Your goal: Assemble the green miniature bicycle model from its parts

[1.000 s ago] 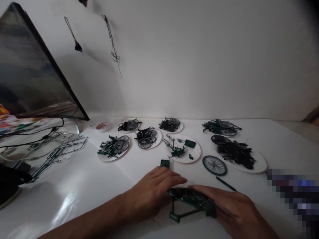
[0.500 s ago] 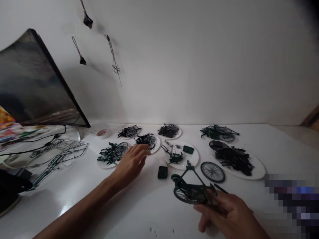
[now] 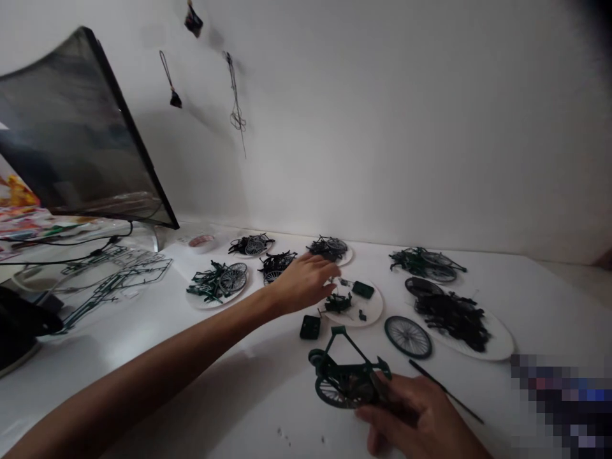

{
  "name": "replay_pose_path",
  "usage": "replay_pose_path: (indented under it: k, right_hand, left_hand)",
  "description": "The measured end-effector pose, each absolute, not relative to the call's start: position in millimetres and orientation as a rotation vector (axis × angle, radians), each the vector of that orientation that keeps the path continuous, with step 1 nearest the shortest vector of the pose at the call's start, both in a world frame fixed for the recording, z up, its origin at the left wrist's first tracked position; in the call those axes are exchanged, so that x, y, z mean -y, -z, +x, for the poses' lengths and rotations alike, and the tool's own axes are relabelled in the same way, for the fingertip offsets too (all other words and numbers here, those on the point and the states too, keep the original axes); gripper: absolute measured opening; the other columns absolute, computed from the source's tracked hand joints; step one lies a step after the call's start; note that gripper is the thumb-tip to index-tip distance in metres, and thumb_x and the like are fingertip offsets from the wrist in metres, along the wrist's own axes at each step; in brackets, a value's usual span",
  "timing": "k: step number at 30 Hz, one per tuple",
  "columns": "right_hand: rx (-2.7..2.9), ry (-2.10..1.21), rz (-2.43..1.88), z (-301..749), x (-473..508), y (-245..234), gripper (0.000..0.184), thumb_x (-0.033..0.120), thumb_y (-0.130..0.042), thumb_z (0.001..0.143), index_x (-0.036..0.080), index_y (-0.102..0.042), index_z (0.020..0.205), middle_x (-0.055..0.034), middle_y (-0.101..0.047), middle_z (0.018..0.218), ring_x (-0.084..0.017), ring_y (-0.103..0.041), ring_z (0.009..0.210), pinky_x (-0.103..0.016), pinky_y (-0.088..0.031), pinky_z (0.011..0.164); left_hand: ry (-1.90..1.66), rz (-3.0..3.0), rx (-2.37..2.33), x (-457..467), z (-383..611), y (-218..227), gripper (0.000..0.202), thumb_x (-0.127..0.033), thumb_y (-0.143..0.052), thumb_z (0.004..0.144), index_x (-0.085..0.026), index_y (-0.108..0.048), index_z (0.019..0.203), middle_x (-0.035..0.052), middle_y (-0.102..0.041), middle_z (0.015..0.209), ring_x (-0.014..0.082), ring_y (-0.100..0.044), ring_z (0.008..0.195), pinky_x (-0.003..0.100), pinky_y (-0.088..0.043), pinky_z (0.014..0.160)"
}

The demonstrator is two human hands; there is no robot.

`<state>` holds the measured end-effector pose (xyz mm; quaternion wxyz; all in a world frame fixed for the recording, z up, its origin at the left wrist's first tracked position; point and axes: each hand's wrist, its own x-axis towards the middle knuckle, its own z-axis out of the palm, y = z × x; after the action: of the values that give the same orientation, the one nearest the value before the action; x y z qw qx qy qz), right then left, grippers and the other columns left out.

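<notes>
Two hands busy: right hand, fingers closed on green model bicycle, lower centre; left hand open, empty, over white plate. Slipped grip could snap thin spokes.

- A white wall is seen across the full width of the view, with soft shadows recorded on its left part.
- Two thin cords with dark ends and a looped wire are hung on the wall; a small dark object is hung above them.
- A black-framed monitor is stood at the left, angled across the corner, with its stand on the table.
- A white table top is fitted against the wall, and a glossy surface is noted.
- A black cable is run along the table's left side.
- Dim indoor light is observed, with glare on the table at the left.
- A pixelated patch is recorded at the lower right; its contents cannot be determined.
</notes>
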<state>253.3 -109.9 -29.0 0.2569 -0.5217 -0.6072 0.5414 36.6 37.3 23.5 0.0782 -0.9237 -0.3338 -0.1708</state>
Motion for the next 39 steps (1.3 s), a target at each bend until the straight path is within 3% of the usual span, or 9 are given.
replay_pose_path:
  k: [3,7,17,39]
  right_hand:
    - [1.619,-1.493,-1.427,251.8,109.6,24.5,0.020,0.036,-0.068,0.082,0.020,-0.066,0.070,-0.0024,-0.072,0.060,-0.016,-0.066,0.059,-0.025,-0.049,0.060]
    - [1.498,-1.502,-1.434,248.1,111.0,19.7,0.019,0.035,-0.071,0.078,0.020,-0.064,0.068,-0.0012,-0.070,0.055,-0.014,-0.063,0.054,-0.024,-0.048,0.057]
    - [1.446,-1.488,-1.444,248.6,109.6,21.9,0.023,0.041,-0.072,0.079,0.018,-0.069,0.083,-0.0013,-0.070,0.053,-0.012,-0.060,0.049,-0.021,-0.045,0.052]
    - [1.601,-1.422,-1.280,252.6,109.1,20.8,0.034,0.050,-0.070,0.084,0.016,-0.068,0.088,-0.0026,-0.071,0.061,-0.013,-0.062,0.054,-0.024,-0.047,0.055]
  left_hand:
    - [0.285,-2.776,1.027,-65.5,80.9,-32.1,0.025,-0.028,-0.064,0.099,-0.013,-0.064,0.118,0.0075,-0.071,0.108,0.0228,-0.068,0.105,0.047,-0.053,0.099]
    - [0.029,-2.778,1.076,-89.6,113.0,-32.9,0.028,-0.033,-0.064,0.099,-0.013,-0.064,0.119,0.0091,-0.067,0.117,0.0220,-0.067,0.104,0.044,-0.058,0.092]
    - [-0.210,-2.861,1.151,-102.7,121.2,-27.6,0.033,-0.035,-0.063,0.099,-0.015,-0.062,0.125,0.0104,-0.064,0.124,0.0232,-0.066,0.108,0.044,-0.058,0.092]
    - [-0.089,-3.154,1.189,-118.4,112.6,-36.2,0.033,-0.035,-0.063,0.099,-0.015,-0.062,0.126,0.0106,-0.064,0.126,0.0229,-0.066,0.107,0.043,-0.059,0.091]
